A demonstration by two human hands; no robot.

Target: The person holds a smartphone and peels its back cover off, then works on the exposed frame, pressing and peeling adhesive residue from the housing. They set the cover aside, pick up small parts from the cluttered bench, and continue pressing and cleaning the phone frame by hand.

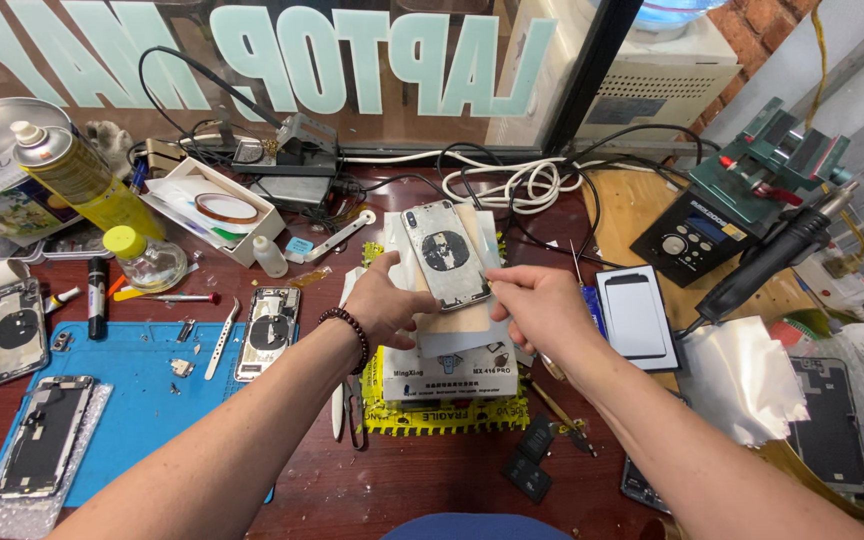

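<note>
A phone back housing (445, 254), silvery with a round coil patch, lies tilted on a stack of flat white packets and boxes (457, 355) at the middle of the bench. My left hand (384, 303), with a dark bead bracelet at the wrist, rests on the stack and touches the housing's left edge. My right hand (542, 305) pinches the housing's lower right corner between thumb and fingers. A tan sheet (464, 322) lies under the housing.
A blue work mat (142, 390) at left carries tweezers (222, 325), another open phone housing (268, 331) and a phone frame (45, 432). A spray can (82, 175), small bottle (145, 259), tape box (217, 208), hot-air station (697, 238) with handle (777, 250), white cables (512, 185).
</note>
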